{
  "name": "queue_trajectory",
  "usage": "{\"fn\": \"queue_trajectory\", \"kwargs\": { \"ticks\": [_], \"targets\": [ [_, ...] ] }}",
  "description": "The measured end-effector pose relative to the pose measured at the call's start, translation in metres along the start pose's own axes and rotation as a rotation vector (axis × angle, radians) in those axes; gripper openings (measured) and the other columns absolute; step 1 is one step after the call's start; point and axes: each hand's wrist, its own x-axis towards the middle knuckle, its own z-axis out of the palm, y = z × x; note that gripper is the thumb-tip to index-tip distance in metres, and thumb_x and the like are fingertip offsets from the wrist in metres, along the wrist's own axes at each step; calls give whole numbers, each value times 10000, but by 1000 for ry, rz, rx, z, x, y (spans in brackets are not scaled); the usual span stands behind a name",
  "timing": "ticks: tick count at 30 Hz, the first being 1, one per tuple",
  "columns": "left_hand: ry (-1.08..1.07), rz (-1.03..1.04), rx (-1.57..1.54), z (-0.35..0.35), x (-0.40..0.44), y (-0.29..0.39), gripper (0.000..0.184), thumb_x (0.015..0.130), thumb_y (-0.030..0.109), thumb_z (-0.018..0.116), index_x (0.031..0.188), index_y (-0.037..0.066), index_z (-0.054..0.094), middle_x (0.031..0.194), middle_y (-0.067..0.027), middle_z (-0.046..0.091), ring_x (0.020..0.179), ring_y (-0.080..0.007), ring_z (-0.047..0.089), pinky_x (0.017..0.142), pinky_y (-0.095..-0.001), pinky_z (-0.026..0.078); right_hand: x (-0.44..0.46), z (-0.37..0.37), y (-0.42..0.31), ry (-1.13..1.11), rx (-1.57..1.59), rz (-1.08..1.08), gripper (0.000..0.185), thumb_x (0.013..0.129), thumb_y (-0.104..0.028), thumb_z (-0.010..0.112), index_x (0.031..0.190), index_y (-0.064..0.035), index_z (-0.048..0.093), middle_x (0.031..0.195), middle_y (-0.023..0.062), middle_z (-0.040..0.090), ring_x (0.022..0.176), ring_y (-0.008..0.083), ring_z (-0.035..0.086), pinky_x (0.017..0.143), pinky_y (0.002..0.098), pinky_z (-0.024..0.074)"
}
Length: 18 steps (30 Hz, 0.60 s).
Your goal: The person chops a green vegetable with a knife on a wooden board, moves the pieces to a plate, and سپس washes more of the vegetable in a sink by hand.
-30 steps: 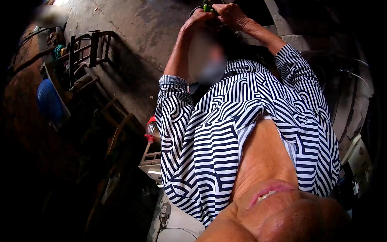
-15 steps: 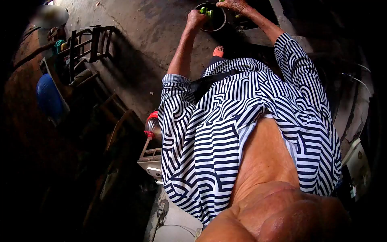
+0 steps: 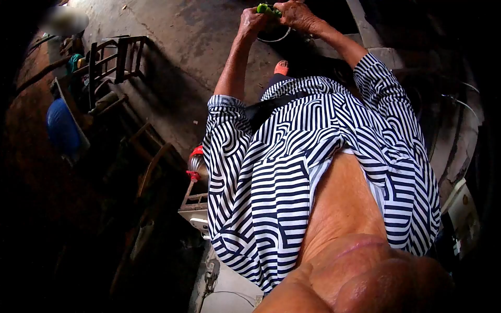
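- Nearest, the person's striped shirt [image 3: 323, 125] spreads from the middle of the view down toward 5 o'clock.
- At 9 o'clock, just beside the shirt's edge in view, is a clear bottle [image 3: 195, 164] with red at both ends; how it stands, I cannot tell.
- Farther out, between 12 and 1 o'clock, a foot [image 3: 282, 67] in orange shows past the shirt.
- Beyond it, near the top edge, the left hand [image 3: 252, 22] is at 12 o'clock, closed around some greens [image 3: 263, 8] that poke out on its far side.
- The right hand [image 3: 297, 15], between 12 and 1 o'clock, has its fingers bent in against the greens; whether they pinch or only touch, I cannot tell.
- The greens are thus between the two hands, too small in view to name.
- A bucket [image 3: 279, 39] shows its near rim just below the hands in view; they hide the rest.
- The step in hand looks like working the greens with both hands near the bucket.
- The next move, I judge, calls for a firm left hold, right fingers free to work, and the bucket close underneath.
- Farther off, at 10 o'clock, a dark chair [image 3: 122, 60] is on the floor [image 3: 177, 47], well apart from the hands.
- At 9 o'clock, by the left edge, is a rounded blue thing [image 3: 62, 125].
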Motion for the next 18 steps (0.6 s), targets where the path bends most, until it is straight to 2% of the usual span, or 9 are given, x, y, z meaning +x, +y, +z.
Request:
{"fn": "queue_trajectory", "kwargs": {
  "ticks": [2, 3, 4, 9, 11, 12, 14, 16, 18],
  "targets": [
    [-75, 28, -181, 0, 0, -6, 256, 780, 191, 690, 936, -11, 708, 795, -72, 693, 693, -129, 651, 606, -296, 533, -4, -3, -2, -41, -108, 27, 235, 703, -176, 567, 857, -16, 644, 781, 217, 649, 735, 376, 649, 638, 449, 507],
    [-76, 25, -182, -1, -3, 1, 256, 780, 191, 690, 936, -11, 708, 795, -72, 693, 693, -129, 651, 606, -296, 533, -5, -4, 0, -21, -91, -73, 225, 699, -179, 577, 839, -12, 635, 756, 215, 639, 710, 375, 641, 617, 448, 499],
    [-99, -1, -117, -5, -9, 15, 257, 773, 178, 688, 935, -22, 704, 789, -76, 691, 692, -133, 653, 611, -294, 536, -4, -3, 3, -1, -73, -176, 217, 696, -182, 586, 821, -9, 626, 732, 214, 628, 686, 375, 634, 596, 447, 491],
    [-135, 13, -34, -8, 10, -15, 239, 767, 163, 673, 932, -7, 707, 784, -69, 695, 688, -147, 664, 617, -306, 548, 3, 7, 9, -48, -21, -136, 220, 701, -196, 619, 830, -19, 614, 695, 207, 594, 623, 359, 602, 563, 451, 462],
    [-72, 39, 209, -10, 10, -16, 246, 756, 186, 699, 937, 19, 698, 780, -110, 708, 684, -222, 694, 628, -344, 554, 2, 1, 0, -96, 16, -107, 224, 705, -197, 622, 843, -20, 611, 690, 205, 586, 611, 355, 594, 556, 453, 450],
    [-69, 38, 208, -20, 11, -13, 246, 756, 186, 699, 937, 19, 698, 780, -110, 708, 684, -222, 694, 628, -344, 554, -2, -7, -5, -100, 76, -101, 220, 709, -188, 619, 849, -19, 606, 681, 200, 580, 605, 341, 593, 555, 447, 443],
    [-598, 3, -247, -44, 13, -2, 252, 822, 144, 603, 1024, 10, 675, 873, -6, 674, 767, -103, 614, 671, -251, 505, -8, -21, -12, -105, 137, -89, 217, 713, -180, 616, 856, -18, 600, 672, 195, 574, 599, 327, 593, 555, 441, 436],
    [-535, 34, -274, -36, 2, 11, 248, 808, 158, 601, 987, 8, 684, 834, 8, 665, 721, -94, 602, 635, -247, 489, -10, -30, -13, -135, 268, -246, 196, 735, -168, 609, 852, -11, 595, 654, 195, 566, 587, 304, 590, 551, 422, 427],
    [-473, 61, -299, -34, -1, 13, 247, 794, 172, 600, 951, 6, 693, 795, 22, 655, 676, -85, 589, 598, -242, 473, -9, -32, -17, -150, 244, -218, 188, 740, -164, 606, 846, -10, 592, 654, 198, 564, 588, 291, 589, 552, 412, 428]
  ]
}}
